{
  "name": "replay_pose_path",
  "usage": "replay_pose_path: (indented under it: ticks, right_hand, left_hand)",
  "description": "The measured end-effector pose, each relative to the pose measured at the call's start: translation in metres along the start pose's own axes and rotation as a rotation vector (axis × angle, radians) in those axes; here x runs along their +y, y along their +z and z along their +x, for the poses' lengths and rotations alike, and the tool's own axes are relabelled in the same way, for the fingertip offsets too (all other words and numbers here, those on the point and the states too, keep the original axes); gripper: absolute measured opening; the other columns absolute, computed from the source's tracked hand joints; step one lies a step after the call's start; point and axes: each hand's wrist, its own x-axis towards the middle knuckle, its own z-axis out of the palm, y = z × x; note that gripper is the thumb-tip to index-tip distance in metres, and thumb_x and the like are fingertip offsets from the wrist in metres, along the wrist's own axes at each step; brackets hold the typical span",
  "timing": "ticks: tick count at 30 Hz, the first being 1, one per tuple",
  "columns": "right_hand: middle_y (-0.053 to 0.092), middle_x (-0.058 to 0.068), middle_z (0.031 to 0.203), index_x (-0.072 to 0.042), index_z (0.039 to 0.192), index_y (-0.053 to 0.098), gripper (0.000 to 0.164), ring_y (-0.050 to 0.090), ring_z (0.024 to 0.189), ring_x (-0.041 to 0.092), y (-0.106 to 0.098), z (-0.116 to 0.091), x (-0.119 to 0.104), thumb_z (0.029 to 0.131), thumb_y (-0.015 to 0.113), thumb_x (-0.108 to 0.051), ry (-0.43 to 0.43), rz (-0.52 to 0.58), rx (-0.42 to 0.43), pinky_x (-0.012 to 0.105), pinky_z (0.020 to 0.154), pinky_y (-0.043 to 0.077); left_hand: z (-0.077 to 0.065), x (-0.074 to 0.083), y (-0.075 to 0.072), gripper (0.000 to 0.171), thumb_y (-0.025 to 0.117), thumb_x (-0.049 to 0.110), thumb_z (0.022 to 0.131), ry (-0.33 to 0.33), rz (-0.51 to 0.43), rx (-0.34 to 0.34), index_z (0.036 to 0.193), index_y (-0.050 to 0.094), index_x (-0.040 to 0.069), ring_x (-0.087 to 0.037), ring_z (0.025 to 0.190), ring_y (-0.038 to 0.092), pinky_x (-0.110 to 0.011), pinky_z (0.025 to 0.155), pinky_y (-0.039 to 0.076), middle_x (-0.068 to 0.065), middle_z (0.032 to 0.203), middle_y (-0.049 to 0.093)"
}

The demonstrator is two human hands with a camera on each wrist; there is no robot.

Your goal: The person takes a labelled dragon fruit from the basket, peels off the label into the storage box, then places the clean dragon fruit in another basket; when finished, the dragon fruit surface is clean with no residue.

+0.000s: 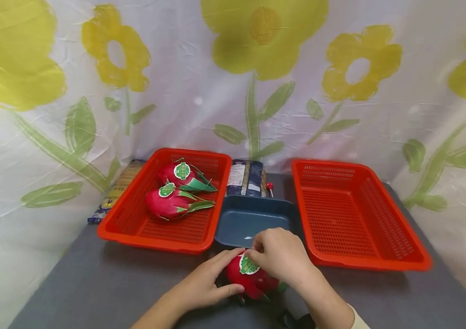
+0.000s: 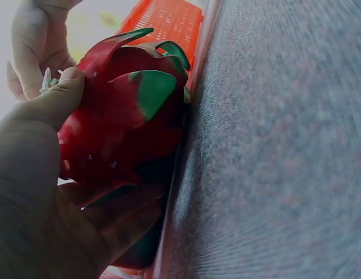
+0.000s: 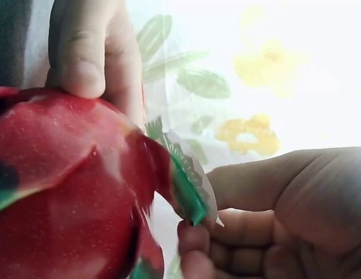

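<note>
A red dragon fruit (image 1: 254,286) with green-tipped scales rests on the grey table close to me. My left hand (image 1: 200,282) grips it from the left, fingers over the far side and thumb on the near side. A round green-and-white sticker (image 1: 248,265) faces up on the fruit. Thumb and curled fingers of my right hand (image 1: 281,257) pinch that sticker's edge. In the right wrist view, part of the sticker (image 3: 190,165) stands away from the skin beside a green scale tip. The left wrist view shows the fruit's scaly end (image 2: 131,99).
Two stickered dragon fruits (image 1: 167,201) lie in the left red basket (image 1: 134,224). Between it and the right red basket (image 1: 340,224) sits a blue tray (image 1: 257,219) with a small white scrap. Behind are a dark packet (image 1: 245,178) and a red lollipop (image 1: 270,186).
</note>
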Motion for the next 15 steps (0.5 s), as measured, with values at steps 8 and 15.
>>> replay_pose_path:
  ticks: [8, 15]
  right_hand:
    - [0.053, -0.020, 0.061, -0.026, 0.068, 0.071, 0.022, 0.048, 0.057, 0.001, -0.0024, -0.0039, -0.0013, 0.084, 0.086, -0.033, -0.095, 0.034, 0.141, 0.024, 0.048, 0.042]
    - [0.064, -0.017, 0.075, -0.024, 0.080, 0.076, 0.011, 0.054, 0.062, 0.001, -0.0078, 0.0023, 0.0057, 0.085, 0.086, -0.027, -0.056, 0.236, 0.309, 0.026, 0.056, 0.049]
  left_hand:
    - [0.0020, -0.0013, 0.0009, 0.075, 0.069, 0.054, 0.094, -0.014, -0.012, -0.008, 0.157, 0.038, 0.028, -0.014, 0.127, 0.054, -0.037, 0.100, 0.052, 0.005, 0.146, 0.052]
    - [0.0014, 0.0004, 0.0000, 0.075, 0.065, 0.059, 0.095, -0.021, 0.013, -0.016, 0.157, 0.036, 0.028, -0.016, 0.126, 0.054, -0.040, 0.099, 0.052, 0.004, 0.146, 0.051]
